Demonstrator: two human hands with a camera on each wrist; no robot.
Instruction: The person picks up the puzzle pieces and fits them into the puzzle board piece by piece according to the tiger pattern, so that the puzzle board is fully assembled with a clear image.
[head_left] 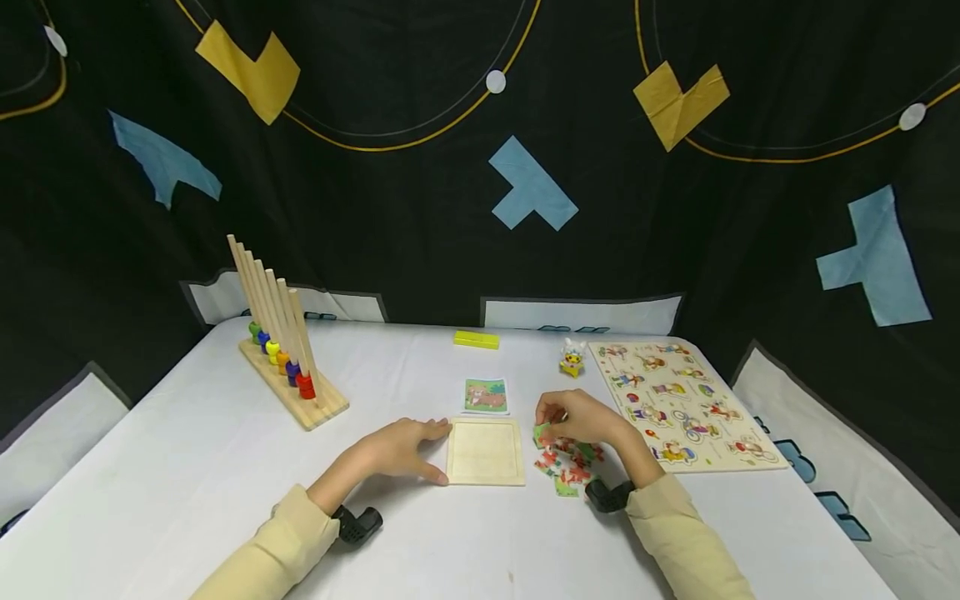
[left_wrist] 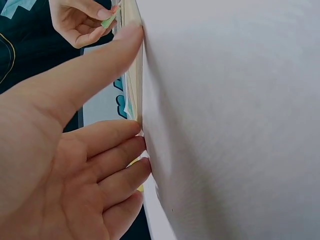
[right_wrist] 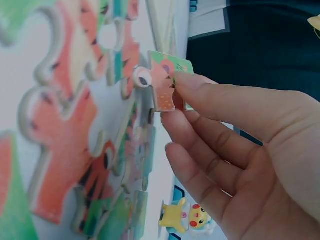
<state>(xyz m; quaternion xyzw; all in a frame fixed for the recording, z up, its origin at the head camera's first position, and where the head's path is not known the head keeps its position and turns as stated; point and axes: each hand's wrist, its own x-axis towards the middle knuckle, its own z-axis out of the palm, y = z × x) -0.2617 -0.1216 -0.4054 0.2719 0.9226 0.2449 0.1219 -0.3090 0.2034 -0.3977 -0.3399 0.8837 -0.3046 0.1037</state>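
While right hand (head_left: 583,415) pinches jigsaw piece (right_wrist: 163,85); knob (right_wrist: 142,78) downward; long axis unclear

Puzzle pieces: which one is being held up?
The orange-and-green puzzle piece with an eye on its knob. The right hand pinches it, while the other pieces lie loose on the table.
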